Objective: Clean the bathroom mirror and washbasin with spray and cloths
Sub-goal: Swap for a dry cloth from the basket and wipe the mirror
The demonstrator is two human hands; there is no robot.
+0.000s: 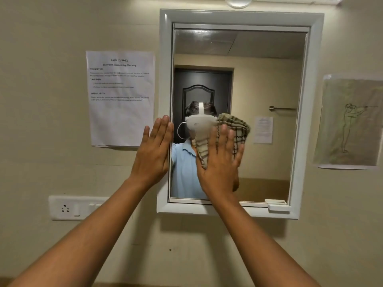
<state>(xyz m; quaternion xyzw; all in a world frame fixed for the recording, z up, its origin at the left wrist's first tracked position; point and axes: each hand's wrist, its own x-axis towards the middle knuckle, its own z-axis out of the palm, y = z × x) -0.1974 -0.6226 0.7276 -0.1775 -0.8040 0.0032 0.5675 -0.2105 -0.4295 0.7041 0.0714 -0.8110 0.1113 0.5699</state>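
Right hand [219,162] flat, fingers straight, presses checked cloth [234,129] against mirror [259,79] glass, lower-left part. Left hand [153,154] flat, released grip, braces on white frame [164,79], left edge. To do well: even pressure, overlapping passes, cover corners and edges. Spray and washbasin not in view.
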